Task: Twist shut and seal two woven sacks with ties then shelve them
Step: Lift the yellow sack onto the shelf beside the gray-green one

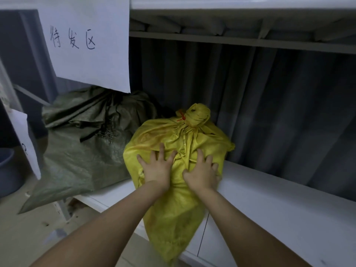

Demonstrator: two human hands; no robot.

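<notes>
Two hands are pressing on the near face of the yellow woven sack [154, 135], which is lying half on the white shelf [269, 193] with its lower end hanging over the front edge. The left hand [157, 170] is lying flat with its fingers spread wide, holding nothing and only pushing. The right hand [200, 173] is resting just beside it, its fingers bending a little into a fold of the cloth; it seems to be pressing rather than gripping. The sack's twisted neck [198, 114] is pointing toward the grey curtain [269, 103] at the back, and a red tie [182, 118] is cinching it shut. The green woven sack [82, 143] is sitting to the left on the same shelf, touching or nearly touching the yellow one, partly under a hanging paper sign [86, 45].

The yellow sack is looking soft and slack: the cloth is creasing under the palms and the overhanging end is drooping, so the contents are probably yielding rather than rigid. Woven plastic of this kind is likely slick, so flat palms may be sliding over it instead of moving it. Judging by the sag, a firmer hold would be under the hanging end to lift it, or at the tied neck, which offers a bunched handle, though pulling there is putting strain on the tie.
</notes>
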